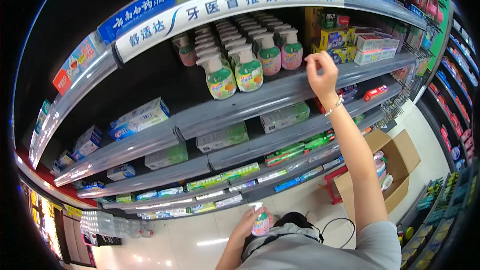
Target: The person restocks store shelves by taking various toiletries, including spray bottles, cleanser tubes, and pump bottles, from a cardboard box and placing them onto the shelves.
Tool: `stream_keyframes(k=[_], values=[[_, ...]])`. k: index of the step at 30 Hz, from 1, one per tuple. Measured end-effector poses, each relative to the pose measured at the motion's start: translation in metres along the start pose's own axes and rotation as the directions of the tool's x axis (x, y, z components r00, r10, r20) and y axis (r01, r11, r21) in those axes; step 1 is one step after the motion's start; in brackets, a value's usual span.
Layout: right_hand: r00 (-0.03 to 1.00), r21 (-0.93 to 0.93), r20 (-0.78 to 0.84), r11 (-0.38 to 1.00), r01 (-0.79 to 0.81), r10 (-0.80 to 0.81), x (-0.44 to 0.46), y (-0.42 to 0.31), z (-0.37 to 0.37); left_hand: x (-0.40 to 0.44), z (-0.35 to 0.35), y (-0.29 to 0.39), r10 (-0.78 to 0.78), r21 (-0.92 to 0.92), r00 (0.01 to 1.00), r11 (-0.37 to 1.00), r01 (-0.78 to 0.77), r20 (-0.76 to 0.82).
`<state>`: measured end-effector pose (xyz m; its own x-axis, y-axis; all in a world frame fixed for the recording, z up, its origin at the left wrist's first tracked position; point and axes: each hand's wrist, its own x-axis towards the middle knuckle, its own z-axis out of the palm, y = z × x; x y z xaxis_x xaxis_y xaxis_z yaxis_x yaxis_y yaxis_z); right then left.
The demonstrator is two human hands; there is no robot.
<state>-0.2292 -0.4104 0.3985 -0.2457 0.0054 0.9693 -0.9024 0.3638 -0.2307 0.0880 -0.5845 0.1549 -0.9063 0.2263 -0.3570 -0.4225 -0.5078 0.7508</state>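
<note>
In my left hand (pixel 246 226), held low in front of my body, is a pump bottle (pixel 260 224) with a pink and green label and a white pump head. My right hand (pixel 322 73) is raised at the shelf edge, fingers curled together, and nothing shows in them. Just left of its fingertips stands a pink-labelled pump bottle (pixel 291 54) at the right end of the front row. Beside that are another pink-labelled bottle (pixel 270 58) and two yellow-labelled bottles (pixel 248 72), with more rows behind. A bracelet is on my right wrist.
Above the bottles runs a white sign strip (pixel 240 1) under blue toothpaste boxes (pixel 150 11). Small boxed goods (pixel 370 45) sit right of them. Lower shelves hold toothpaste boxes (pixel 222 137). An open cardboard box (pixel 400 162) with bottles stands on the floor right; bottled water packs (pixel 112 225) are lower left.
</note>
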Motion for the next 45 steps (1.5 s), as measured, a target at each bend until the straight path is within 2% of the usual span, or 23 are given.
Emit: stream_keyframes(k=[2,3,5,7,8,12,14,15,18,19,21,22,23,24,26,27,31,33,35,37,39,43,45], values=[[0.997,0.001,-0.07,1.0,-0.024,0.025,-0.014,-0.032,-0.011,0.008,0.005,0.015,-0.043,-0.023,0.995,0.999,0.041,-0.094],[0.994,0.053,-0.019,0.993,-0.103,0.104,-0.034,-0.048,-0.015,0.014,0.01,0.027,0.027,-0.022,1.0,0.999,-0.027,-0.012],[0.955,0.216,0.275,0.96,-0.176,0.113,-0.071,-0.087,-0.021,0.031,0.03,0.061,0.277,0.237,0.957,0.927,-0.291,0.092],[0.795,0.174,0.602,0.959,-0.225,0.077,-0.11,-0.114,-0.033,0.029,0.055,0.098,0.41,0.414,0.912,0.826,-0.381,0.023],[0.695,0.14,0.701,0.926,-0.351,0.158,-0.123,-0.127,-0.037,0.039,0.058,0.102,0.588,0.335,0.801,0.737,-0.587,0.111],[0.478,-0.014,0.85,0.917,-0.398,0.22,-0.136,-0.154,-0.043,0.034,0.076,0.123,0.65,0.201,0.755,0.731,-0.652,0.085],[0.254,-0.059,0.908,0.704,-0.708,0.332,-0.145,-0.155,-0.043,0.032,0.081,0.124,0.541,0.167,0.828,0.812,-0.56,0.148],[0.256,-0.065,0.905,0.704,-0.707,0.34,-0.144,-0.155,-0.045,0.029,0.086,0.125,0.537,0.164,0.829,0.813,-0.558,0.156],[0.45,0.14,0.789,0.589,-0.796,0.419,-0.121,-0.148,-0.048,0.01,0.101,0.145,0.921,0.387,0.389,0.349,-0.853,0.028],[0.595,0.266,0.692,0.621,-0.737,0.409,-0.104,-0.144,-0.046,-0.003,0.11,0.158,0.976,0.419,0.205,0.154,-0.895,0.08],[0.809,0.328,0.449,0.773,-0.543,0.378,-0.069,-0.123,-0.035,-0.046,0.129,0.187,0.924,0.348,0.027,-0.117,-0.93,0.382],[0.81,0.296,0.436,0.787,-0.541,0.393,-0.045,-0.115,-0.03,-0.062,0.135,0.201,0.822,0.316,-0.045,-0.268,-0.91,0.567],[0.808,0.29,0.4,0.776,-0.56,0.433,-0.025,-0.11,-0.021,-0.068,0.155,0.199,0.866,0.205,-0.179,-0.303,-0.931,0.467],[0.865,0.129,0.381,0.908,-0.399,0.326,-0.012,-0.085,-0.014,-0.069,0.176,0.194,0.89,0.096,-0.298,-0.35,-0.932,0.345],[0.864,0.171,0.365,0.887,-0.429,0.347,0.0,-0.057,0.009,-0.078,0.189,0.198,0.876,0.086,-0.352,-0.4,-0.913,0.33],[0.837,0.044,0.384,0.898,-0.438,0.389,0.002,-0.047,0.015,-0.079,0.193,0.199,0.852,0.074,-0.417,-0.461,-0.885,0.317],[0.862,-0.104,0.349,0.929,-0.356,0.369,-0.002,-0.029,0.031,-0.088,0.198,0.187,0.871,0.044,-0.385,-0.417,-0.908,0.305],[0.854,-0.235,0.35,0.918,-0.319,0.386,-0.004,-0.029,0.032,-0.102,0.194,0.192,0.963,0.159,-0.017,-0.062,-0.985,0.269],[0.865,-0.332,0.39,0.925,-0.187,0.315,-0.006,-0.026,0.032,-0.104,0.2,0.194,0.972,0.19,0.021,-0.025,-0.982,0.233],[0.831,-0.316,0.41,0.913,-0.257,0.376,-0.003,-0.03,0.028,-0.095,0.205,0.193,0.979,0.22,0.066,0.022,-0.975,0.194],[0.815,-0.319,0.458,0.921,-0.222,0.355,-0.002,-0.024,0.028,-0.072,0.214,0.194,0.928,0.169,-0.321,-0.353,-0.92,0.187],[0.83,-0.326,0.434,0.92,-0.217,0.35,-0.004,-0.025,0.028,-0.063,0.217,0.197,0.908,0.019,-0.397,-0.403,-0.915,0.132],[0.828,-0.314,0.445,0.925,-0.215,0.343,-0.005,-0.024,0.027,-0.08,0.214,0.19,0.995,0.183,0.027,0.008,-0.983,0.1]])
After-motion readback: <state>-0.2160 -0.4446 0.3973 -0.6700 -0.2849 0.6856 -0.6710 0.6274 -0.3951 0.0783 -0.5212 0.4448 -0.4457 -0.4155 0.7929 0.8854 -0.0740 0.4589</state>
